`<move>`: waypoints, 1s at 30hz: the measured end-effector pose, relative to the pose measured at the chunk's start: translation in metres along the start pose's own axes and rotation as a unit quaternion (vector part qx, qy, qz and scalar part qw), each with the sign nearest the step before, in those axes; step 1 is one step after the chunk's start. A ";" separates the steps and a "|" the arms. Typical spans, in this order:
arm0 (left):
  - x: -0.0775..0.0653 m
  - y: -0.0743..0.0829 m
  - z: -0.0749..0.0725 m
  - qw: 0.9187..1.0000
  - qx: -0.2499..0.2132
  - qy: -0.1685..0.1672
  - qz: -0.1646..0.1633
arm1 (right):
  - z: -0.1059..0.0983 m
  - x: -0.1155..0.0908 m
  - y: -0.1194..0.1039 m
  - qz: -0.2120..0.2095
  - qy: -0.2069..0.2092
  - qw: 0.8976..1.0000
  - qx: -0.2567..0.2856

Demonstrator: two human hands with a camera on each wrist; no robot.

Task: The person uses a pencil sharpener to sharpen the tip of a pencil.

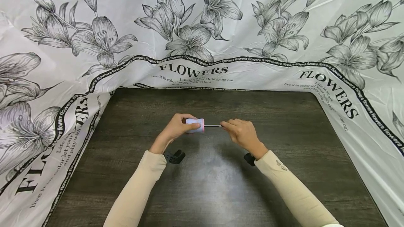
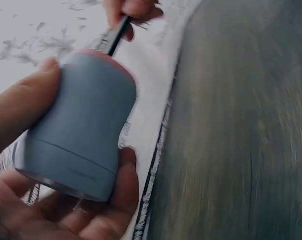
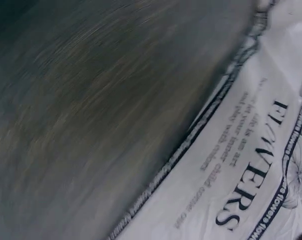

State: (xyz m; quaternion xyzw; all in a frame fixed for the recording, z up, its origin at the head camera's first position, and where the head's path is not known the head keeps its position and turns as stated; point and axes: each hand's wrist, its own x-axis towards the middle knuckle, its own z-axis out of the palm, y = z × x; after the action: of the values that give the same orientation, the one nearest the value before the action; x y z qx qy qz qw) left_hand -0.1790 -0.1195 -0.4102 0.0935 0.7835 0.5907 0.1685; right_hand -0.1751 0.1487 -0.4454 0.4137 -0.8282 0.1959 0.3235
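In the head view, my left hand (image 1: 175, 128) grips a pale blue, waisted pencil sharpener (image 1: 193, 121) with a pink rim, its thumb along the near side. A thin dark pencil (image 1: 213, 125) runs from the sharpener's pink end to my right hand (image 1: 240, 132), whose fingers pinch its other end. Seen closer in the left wrist view, the sharpener (image 2: 85, 110) is tilted, and the pencil (image 2: 116, 39) enters its pink top. The pencil's tip is hidden inside. Neither the right hand's grip nor the pencil shows in the right wrist view, which is blurred.
Both hands are above a dark wood-grain table (image 1: 221, 185). A white cloth (image 1: 262, 76) with flower drawings and lettering hangs along its back and sides. Black bands (image 1: 175, 157) are around both wrists.
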 end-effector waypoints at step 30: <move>-0.003 0.002 -0.001 0.995 -0.086 -0.006 -0.054 | 0.005 0.001 -0.006 -0.042 0.100 0.988 -0.106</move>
State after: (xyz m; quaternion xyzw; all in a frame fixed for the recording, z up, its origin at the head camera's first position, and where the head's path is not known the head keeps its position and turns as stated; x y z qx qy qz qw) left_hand -0.1765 -0.1214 -0.4079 0.0399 0.7329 0.6449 0.2128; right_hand -0.1723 0.1421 -0.4480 0.3901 -0.7892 0.1337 0.4550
